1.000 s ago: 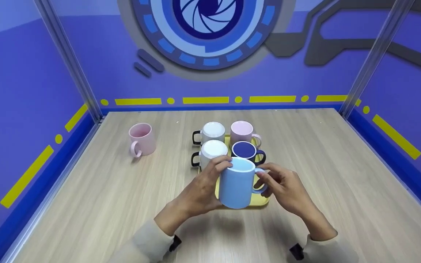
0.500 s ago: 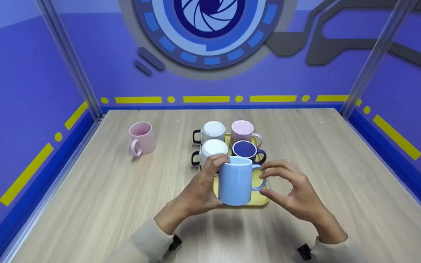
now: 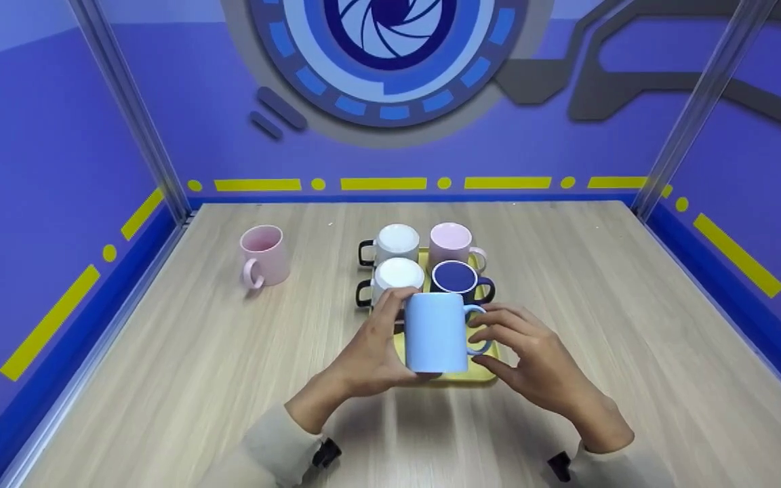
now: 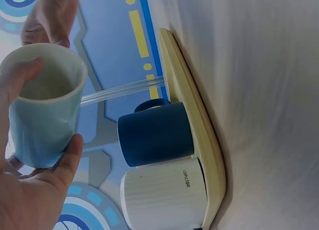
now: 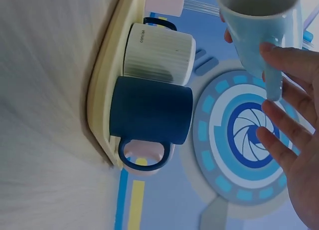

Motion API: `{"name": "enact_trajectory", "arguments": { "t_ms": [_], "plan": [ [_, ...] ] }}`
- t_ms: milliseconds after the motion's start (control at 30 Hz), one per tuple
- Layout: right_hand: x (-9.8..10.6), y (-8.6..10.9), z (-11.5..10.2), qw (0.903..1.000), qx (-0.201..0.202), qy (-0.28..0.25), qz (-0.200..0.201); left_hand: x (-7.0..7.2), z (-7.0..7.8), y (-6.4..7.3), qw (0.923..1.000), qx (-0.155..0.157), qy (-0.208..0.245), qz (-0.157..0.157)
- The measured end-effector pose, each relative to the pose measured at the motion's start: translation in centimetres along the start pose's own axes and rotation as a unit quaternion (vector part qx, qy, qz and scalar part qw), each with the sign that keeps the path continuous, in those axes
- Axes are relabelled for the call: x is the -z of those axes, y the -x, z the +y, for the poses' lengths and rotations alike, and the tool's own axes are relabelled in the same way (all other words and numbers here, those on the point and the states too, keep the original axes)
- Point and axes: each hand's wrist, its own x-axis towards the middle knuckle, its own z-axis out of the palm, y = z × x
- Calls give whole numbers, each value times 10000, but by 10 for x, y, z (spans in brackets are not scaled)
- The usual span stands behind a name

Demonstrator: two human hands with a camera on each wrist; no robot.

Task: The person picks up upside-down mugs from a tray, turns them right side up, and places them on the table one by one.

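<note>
A light blue mug point(image 3: 435, 333) is held upside down above the front of the yellow tray point(image 3: 487, 374). My left hand point(image 3: 371, 359) grips its body from the left. In the left wrist view, the left thumb point(image 4: 25, 73) hooks over the rim into the mouth, and other fingers support the far end. My right hand point(image 3: 533, 356) has thumb and fingertips at the handle point(image 5: 273, 80), pinching it lightly. Behind the held mug, a dark blue mug point(image 3: 455, 279) and two white mugs with black handles, one nearer point(image 3: 398, 274), stand base-up on the tray.
A pink mug point(image 3: 451, 238) stands base-up at the tray's back right, beside the farther white mug point(image 3: 397, 241). Another pink mug point(image 3: 265, 259) stands upright on the wooden table point(image 3: 228, 366) at the left. Blue printed walls point(image 3: 187, 129) enclose the table.
The light blue mug has tilted, so its base no longer shows from above. My right fingers let go of the handle, spread, then closed in on it again. My left hand kept its grip.
</note>
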Motion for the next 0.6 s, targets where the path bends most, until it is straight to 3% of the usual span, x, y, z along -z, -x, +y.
{"name": "enact_trajectory", "arguments": {
  "t_ms": [333,600],
  "plan": [
    [-8,6,3,9989,305,309,-202,3,1,1,9944,750,734,-129],
    [-8,7,5,9993,348,-111,-125,5,4,-1,9868,1136,1068,-446]
  ]
}}
